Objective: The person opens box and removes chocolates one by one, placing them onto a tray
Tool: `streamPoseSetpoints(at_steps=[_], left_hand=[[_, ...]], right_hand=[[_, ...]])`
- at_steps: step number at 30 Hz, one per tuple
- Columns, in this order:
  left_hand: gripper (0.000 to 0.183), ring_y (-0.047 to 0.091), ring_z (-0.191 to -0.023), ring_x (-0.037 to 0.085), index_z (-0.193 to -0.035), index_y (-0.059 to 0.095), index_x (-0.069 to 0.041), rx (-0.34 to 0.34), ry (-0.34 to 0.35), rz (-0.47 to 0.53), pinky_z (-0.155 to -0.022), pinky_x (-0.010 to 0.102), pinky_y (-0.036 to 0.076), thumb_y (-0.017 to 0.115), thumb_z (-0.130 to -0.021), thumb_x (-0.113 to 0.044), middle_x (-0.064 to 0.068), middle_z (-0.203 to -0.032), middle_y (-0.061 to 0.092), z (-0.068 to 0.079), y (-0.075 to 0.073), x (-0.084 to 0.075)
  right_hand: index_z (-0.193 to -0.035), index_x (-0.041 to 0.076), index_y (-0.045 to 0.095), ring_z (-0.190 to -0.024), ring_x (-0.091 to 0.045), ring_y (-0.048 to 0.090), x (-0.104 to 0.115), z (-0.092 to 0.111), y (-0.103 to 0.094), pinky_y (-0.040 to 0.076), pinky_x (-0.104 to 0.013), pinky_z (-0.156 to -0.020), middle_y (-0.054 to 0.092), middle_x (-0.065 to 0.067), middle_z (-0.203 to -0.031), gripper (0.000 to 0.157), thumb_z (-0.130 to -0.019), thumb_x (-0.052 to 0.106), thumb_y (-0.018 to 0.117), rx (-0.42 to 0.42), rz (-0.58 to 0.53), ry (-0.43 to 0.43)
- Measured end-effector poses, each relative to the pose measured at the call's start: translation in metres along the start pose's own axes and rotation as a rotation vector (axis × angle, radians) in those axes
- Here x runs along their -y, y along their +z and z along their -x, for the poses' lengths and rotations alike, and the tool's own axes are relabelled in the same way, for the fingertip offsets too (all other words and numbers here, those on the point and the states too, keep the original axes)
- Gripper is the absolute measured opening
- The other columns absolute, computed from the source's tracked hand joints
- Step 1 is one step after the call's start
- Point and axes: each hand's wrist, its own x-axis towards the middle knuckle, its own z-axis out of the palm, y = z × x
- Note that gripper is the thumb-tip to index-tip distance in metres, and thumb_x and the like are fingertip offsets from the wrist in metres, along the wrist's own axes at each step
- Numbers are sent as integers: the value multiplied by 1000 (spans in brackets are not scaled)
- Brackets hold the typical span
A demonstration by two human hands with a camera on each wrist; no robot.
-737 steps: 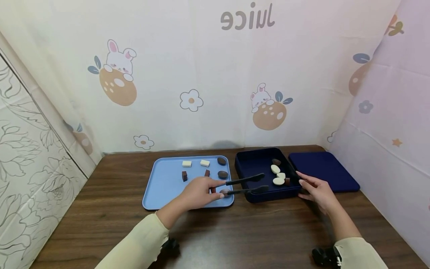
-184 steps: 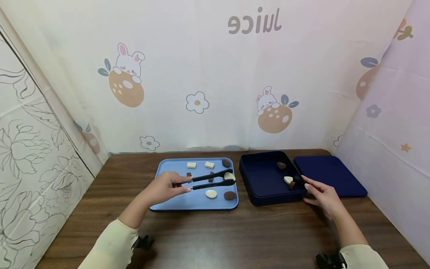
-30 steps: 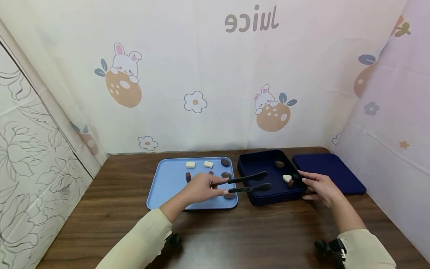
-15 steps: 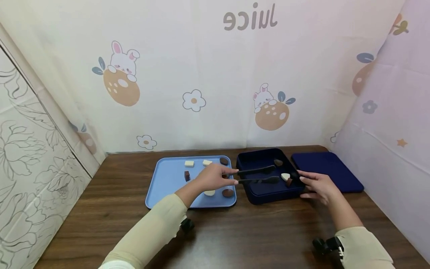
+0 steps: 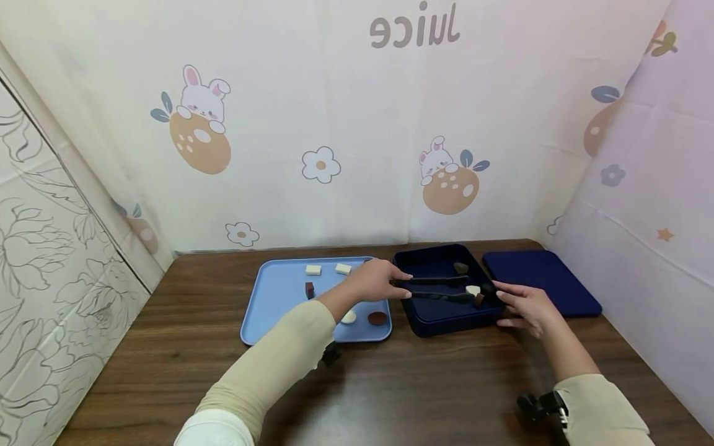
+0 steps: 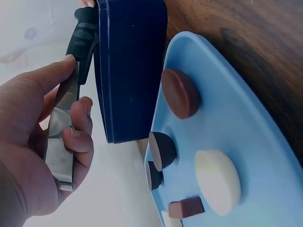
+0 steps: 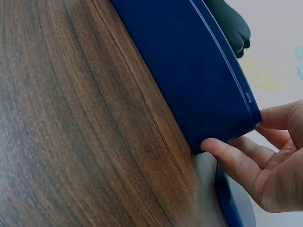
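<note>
In my left hand (image 5: 379, 282) I hold tongs (image 6: 60, 146) with metal handles and black ends, the fingers curled round them. The tongs' ends reach over the dark blue box (image 5: 454, 325), close about a white chocolate (image 5: 473, 290); whether they touch it I cannot tell. Beside it lies a brown chocolate cube (image 5: 479, 300), and farther back a dark chocolate (image 5: 460, 268). My right hand (image 5: 527, 306) grips the box's right side, thumb low on the wall in the right wrist view. My left arm covers part of the light blue tray (image 5: 262, 322).
On the tray sit white blocks (image 5: 313, 270), a brown cube (image 5: 309, 290), a white oval chocolate (image 6: 218, 182), a brown oval one (image 6: 181, 94) and dark ones (image 6: 162, 150). A flat navy lid (image 5: 549, 285) lies right of the box. Behind the wooden table (image 5: 424, 384) hangs a printed curtain (image 5: 368, 124).
Two white ovals have left the box since the oldest frame; white ovals later showed at the tray. Over the last second, my left hand and the tongs moved right, farther over the box.
</note>
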Motion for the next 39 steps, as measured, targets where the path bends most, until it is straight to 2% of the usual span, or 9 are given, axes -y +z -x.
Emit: streamPoseSetpoints(at_steps=[5, 8, 12, 25, 29, 31, 34, 36, 39], left_hand=[[45, 44, -55, 10, -133, 62, -27, 10, -9, -37, -54, 23, 36, 66, -92, -45, -4, -129, 63, -13, 2, -4], [45, 61, -83, 9, -133, 62, -28, 12, -29, -48, -65, 23, 45, 67, -91, -45, -6, -130, 62, -20, 3, -6], [46, 58, -116, 11, -133, 62, -30, 22, -64, -85, -85, 27, 49, 67, -90, -47, -9, -131, 61, -29, 5, -8], [44, 58, -115, 12, -130, 64, -32, 47, -156, -143, -85, 30, 51, 68, -89, -48, -13, -133, 59, -52, 8, -15], [44, 58, -116, 12, -130, 64, -32, 45, -157, -152, -86, 31, 51, 68, -89, -47, -13, -133, 59, -53, 7, -19], [44, 57, -117, 12, -130, 64, -32, 49, -154, -165, -87, 31, 51, 68, -89, -47, -13, -133, 58, -54, 6, -22], [44, 57, -117, 12, -131, 64, -33, 58, -151, -184, -88, 31, 50, 68, -89, -48, -13, -133, 58, -56, 6, -27], [45, 57, -118, 12, -131, 64, -33, 64, -150, -193, -89, 32, 50, 67, -89, -49, -14, -134, 58, -58, 6, -30], [44, 57, -118, 13, -131, 64, -34, 68, -157, -192, -89, 33, 50, 67, -89, -49, -14, -134, 57, -61, 8, -33]], right_hand=[[-148, 2, 34, -140, -48, 13, -1, 0, -1, 54, -43, -82, 4, -27, -158, 51, -102, 15, 52, 2, -13, 2], [-148, 1, 34, -140, -48, 14, -1, 0, 0, 54, -42, -82, 5, -27, -158, 52, -102, 16, 52, 2, -12, -1], [-148, 0, 32, -140, -49, 13, -1, 1, 0, 54, -42, -82, 4, -28, -157, 52, -102, 15, 52, 4, -11, 6], [-148, 0, 32, -140, -50, 11, -1, 1, 0, 54, -42, -82, 1, -28, -158, 52, -102, 16, 52, -3, -3, 10], [-148, 0, 31, -132, -39, 38, -1, 1, 0, 54, -43, -82, 8, -30, -157, 54, -102, 18, 52, -12, 25, -1], [-149, 0, 31, -131, -39, 39, 0, 1, 0, 54, -43, -82, 9, -30, -156, 54, -102, 18, 52, -12, 27, -2], [-148, 0, 31, -135, -43, 33, 0, 1, -1, 54, -42, -82, 7, -30, -157, 53, -102, 17, 52, -8, 17, 3], [-148, 0, 32, -139, -48, 13, 0, 1, -1, 54, -42, -82, 3, -29, -157, 53, -103, 17, 52, -7, 7, 9], [-148, 0, 32, -140, -49, 10, 0, 0, -1, 55, -41, -81, 1, -28, -158, 53, -102, 17, 52, -9, 6, 13]])
